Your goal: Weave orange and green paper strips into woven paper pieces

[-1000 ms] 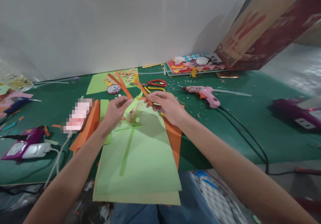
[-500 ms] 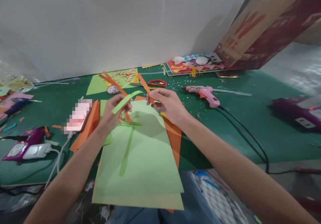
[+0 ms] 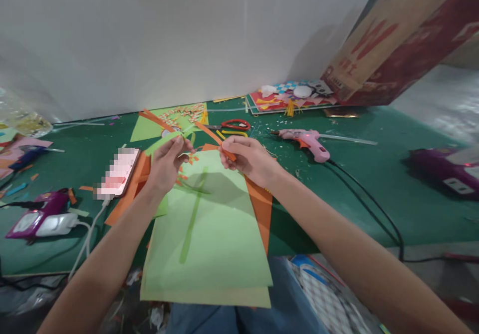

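Observation:
My left hand [image 3: 170, 160] pinches a light green paper strip [image 3: 161, 143] above the top left of the green sheets; an orange strip [image 3: 156, 120] reaches up and left from the same fingers. To its right, my right hand [image 3: 247, 159] is closed on another orange strip [image 3: 209, 133], which slants up and left toward the middle. Both hands are over the upper part of the light green sheets [image 3: 209, 254]. Small orange pieces [image 3: 182, 177] lie beside my left hand. Part of each strip is hidden by fingers.
A pink glue gun [image 3: 309, 142] with its cable lies on the right. Red-handled scissors [image 3: 235, 124] are behind the hands. On the left are a phone [image 3: 118, 174] and a purple power strip [image 3: 41, 214]. A cardboard box [image 3: 389, 44] stands at the back right.
The green strip in my left hand has swung from pointing toward my right hand to lying out to the left. The orange strip in my right hand tilts lower, and both hands shifted slightly.

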Demonstrator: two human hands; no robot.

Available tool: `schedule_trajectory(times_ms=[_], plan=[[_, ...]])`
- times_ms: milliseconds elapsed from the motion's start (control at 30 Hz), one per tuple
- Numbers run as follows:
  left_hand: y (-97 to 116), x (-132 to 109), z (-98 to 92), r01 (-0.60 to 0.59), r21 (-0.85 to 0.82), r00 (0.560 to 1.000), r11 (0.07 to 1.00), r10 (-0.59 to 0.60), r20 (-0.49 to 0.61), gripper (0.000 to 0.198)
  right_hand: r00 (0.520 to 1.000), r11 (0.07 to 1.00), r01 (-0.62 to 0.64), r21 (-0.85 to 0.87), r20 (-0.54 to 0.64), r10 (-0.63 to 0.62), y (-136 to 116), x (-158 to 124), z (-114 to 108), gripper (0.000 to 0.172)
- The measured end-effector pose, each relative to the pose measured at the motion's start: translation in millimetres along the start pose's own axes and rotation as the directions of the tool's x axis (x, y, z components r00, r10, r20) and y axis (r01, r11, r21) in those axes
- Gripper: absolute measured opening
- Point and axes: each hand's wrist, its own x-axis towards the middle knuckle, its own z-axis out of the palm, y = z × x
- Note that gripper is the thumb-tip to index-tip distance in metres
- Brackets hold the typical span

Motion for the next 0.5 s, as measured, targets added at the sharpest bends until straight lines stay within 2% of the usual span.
schedule_trajectory(times_ms=[100, 233, 333, 500], plan=[[0.0, -1.4, 1.5, 0.01, 0.052, 0.999, 0.999, -0.011, 0.033, 0.026, 0.999, 1.0, -0.016, 0.0, 0.051, 0.016, 1.9, -0.3, 0.1, 0.018], [-0.5, -2.2, 1.9, 0.038, 0.068, 0.996, 0.997, -0.043, 0.075, 0.029, 0.998, 1.0, -0.009, 0.0, 0.056, 0.009, 4.3, -0.2, -0.8, 0.018], [-1.8, -1.9, 1.9, 0.065, 0.085, 0.995, 0.994, -0.071, 0.066, 0.031, 0.998, 1.0, 0.018, 0.004, 0.06, -0.018, 5.1, 0.0, -0.5, 0.017], [-3.9, -1.9, 1.9, 0.094, 0.079, 0.992, 0.992, -0.099, 0.074, 0.029, 0.991, 0.988, 0.114, -0.108, -0.056, -0.121, 7.0, 0.9, 1.8, 0.016]])
